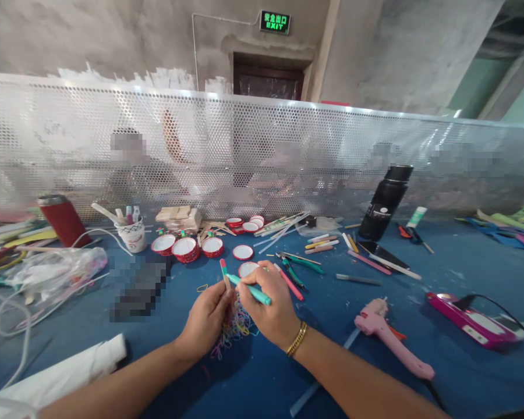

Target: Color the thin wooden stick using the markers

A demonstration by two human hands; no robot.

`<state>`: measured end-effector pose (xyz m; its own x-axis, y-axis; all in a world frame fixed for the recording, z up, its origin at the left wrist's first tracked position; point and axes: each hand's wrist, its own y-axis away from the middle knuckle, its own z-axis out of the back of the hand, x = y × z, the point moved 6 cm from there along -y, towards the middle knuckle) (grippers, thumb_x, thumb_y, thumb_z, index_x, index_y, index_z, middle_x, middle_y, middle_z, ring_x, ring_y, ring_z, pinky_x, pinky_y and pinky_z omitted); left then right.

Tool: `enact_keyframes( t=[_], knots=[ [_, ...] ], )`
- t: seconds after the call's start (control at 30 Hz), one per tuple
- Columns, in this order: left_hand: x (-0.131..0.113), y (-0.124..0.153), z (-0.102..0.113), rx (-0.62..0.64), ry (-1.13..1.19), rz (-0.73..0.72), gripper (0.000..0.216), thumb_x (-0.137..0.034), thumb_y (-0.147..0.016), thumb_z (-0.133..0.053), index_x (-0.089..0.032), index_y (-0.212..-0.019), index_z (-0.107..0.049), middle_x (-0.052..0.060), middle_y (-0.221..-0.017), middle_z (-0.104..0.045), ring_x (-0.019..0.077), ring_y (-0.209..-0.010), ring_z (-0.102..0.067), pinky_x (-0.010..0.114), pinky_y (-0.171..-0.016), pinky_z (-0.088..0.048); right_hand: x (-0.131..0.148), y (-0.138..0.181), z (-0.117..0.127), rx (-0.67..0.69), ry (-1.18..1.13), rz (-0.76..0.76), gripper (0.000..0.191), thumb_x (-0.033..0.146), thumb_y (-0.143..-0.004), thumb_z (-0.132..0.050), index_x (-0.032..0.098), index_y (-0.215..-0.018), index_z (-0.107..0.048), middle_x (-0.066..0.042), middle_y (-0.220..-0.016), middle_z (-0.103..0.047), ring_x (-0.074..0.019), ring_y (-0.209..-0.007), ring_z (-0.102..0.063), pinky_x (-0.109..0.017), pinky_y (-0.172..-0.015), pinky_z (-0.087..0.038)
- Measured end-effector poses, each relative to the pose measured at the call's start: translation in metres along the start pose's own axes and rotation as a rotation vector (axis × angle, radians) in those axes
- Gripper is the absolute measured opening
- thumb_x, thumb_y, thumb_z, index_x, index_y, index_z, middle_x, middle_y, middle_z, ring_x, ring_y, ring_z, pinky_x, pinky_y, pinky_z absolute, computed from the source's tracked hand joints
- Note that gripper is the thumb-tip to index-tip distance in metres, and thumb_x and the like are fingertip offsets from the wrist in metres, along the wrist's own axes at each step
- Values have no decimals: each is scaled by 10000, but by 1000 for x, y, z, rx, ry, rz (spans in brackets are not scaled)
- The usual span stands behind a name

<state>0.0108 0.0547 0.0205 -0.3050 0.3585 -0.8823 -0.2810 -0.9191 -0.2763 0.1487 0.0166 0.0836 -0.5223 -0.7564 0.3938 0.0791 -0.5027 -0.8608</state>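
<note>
My left hand (207, 314) is closed on a wooden craft stick (226, 282), which stands nearly upright with a red tip and a green band below it. In my right hand (273, 302) is a turquoise marker (255, 292), its tip end at the stick near the green band. A tangle of thin coloured rubber bands (238, 331) lies on the table under my hands, partly hidden by them. Just beyond the hands, a round white lid with a red rim (243, 252) lies flat, and a second one is half covered by my right hand.
Pliers with green handles (299, 267) and several markers lie past my right hand. A pink glue gun (388, 334), a magenta device (471, 323) and a black bottle (384, 203) are at right. At left are a red bottle (63, 221), a white cup (132, 235) and a white roll (70, 372).
</note>
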Motion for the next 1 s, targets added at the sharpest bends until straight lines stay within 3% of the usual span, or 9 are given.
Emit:
enact_keyframes(
  t=[0.3, 0.53, 0.77, 1.0],
  knots=[
    [-6, -1, 0, 6, -11, -32, 365, -466, -936, -430, -180, -729, -522, -22, -605, -501, 122, -572, -435, 224, -537, -339, -1, 0, -2, 38, -12, 2, 103, 212, -896, -551, 222, -795, -536, 24, -694, -578, -143, -691, -514, -372, -893, -427],
    [-3, 0, 1, -10, -50, -5, 386, -481, -937, -410, -186, -697, -474, -35, -607, -456, 116, -563, -398, 221, -532, -322, -3, -1, 0, -4, 29, 0, 123, 188, -889, -549, 220, -774, -523, 27, -684, -574, -137, -671, -503, -357, -865, -429],
    [-5, -1, 1, 11, -29, -38, 365, -470, -934, -429, -172, -771, -563, -25, -616, -495, 125, -575, -423, 233, -553, -331, 3, 0, -2, 37, 3, 7, 108, 219, -897, -540, 223, -789, -547, 23, -688, -591, -145, -693, -518, -364, -874, -432],
    [-1, -1, 2, -26, -49, -12, 374, -474, -929, -433, -182, -702, -491, -37, -608, -453, 117, -573, -395, 226, -544, -316, -4, -1, 0, 16, 36, -1, 134, 201, -898, -537, 219, -766, -519, 26, -676, -567, -137, -659, -502, -355, -860, -428]
  ],
)
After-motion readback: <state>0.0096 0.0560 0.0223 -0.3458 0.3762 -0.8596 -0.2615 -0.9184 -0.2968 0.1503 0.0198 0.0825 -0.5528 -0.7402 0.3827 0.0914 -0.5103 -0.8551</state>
